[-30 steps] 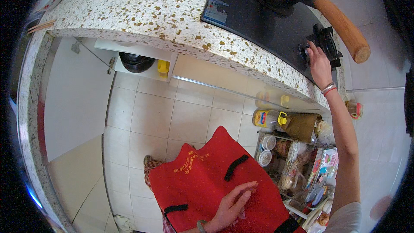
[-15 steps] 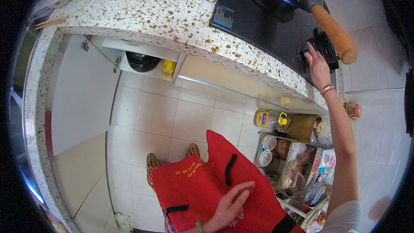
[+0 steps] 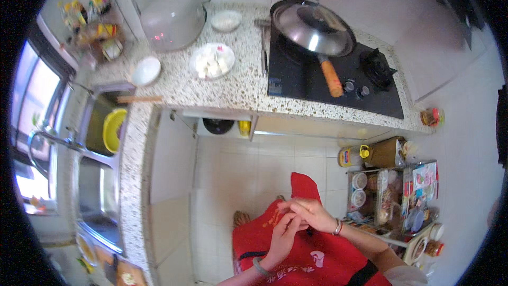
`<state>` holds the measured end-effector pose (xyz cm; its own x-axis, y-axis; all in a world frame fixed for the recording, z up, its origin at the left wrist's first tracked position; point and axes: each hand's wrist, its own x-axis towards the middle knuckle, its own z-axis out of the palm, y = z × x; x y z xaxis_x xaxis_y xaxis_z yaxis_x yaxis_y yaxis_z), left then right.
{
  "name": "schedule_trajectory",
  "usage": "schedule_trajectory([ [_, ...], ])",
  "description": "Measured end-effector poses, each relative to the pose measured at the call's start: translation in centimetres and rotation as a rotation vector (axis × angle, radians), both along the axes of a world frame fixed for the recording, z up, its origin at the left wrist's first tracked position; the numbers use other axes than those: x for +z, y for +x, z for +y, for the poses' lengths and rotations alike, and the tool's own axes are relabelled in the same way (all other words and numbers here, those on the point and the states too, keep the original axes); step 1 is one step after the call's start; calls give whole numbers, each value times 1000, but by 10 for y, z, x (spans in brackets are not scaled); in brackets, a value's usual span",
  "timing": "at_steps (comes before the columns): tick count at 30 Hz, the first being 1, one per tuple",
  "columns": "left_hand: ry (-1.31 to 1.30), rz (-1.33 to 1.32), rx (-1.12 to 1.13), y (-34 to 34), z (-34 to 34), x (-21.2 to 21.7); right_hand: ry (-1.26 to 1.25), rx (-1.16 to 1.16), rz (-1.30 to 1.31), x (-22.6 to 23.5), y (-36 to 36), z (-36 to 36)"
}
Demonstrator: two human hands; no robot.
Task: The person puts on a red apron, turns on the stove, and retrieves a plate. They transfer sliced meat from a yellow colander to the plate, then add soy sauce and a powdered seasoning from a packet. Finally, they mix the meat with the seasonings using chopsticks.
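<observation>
My left hand (image 3: 283,237) and my right hand (image 3: 313,215) meet in front of the red apron (image 3: 328,257). The fingers of both are bent and pressed against each other; anything between them is hidden. On the black stove (image 3: 296,82), beyond my hands, stands a wok whose wooden handle (image 3: 332,78) points toward me. A domed metal lid (image 3: 317,37) covers it. Two stove knobs (image 3: 362,91) sit beside the handle, touched by neither hand.
White tofu cubes lie on a plate (image 3: 230,55) on the speckled counter (image 3: 233,95). Two chopsticks (image 3: 138,99) rest at the counter's corner near the sink (image 3: 98,201), which holds a yellow basin (image 3: 109,131). An open cabinet door (image 3: 174,164) juts out. An oil bottle (image 3: 350,155) stands by a shelf rack.
My right hand has left the stove knob and come down to meet my left hand before the apron. The view has swung left and up, bringing in the sink and far counter.
</observation>
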<state>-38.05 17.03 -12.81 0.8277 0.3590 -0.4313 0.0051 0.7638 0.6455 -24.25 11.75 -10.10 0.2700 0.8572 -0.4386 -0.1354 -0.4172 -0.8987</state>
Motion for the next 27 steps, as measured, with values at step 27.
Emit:
schedule_trajectory([
  [27, 1408, -167, -1146, 156, 27, 88, 1044, 647, -275, 220, -5, 9],
])
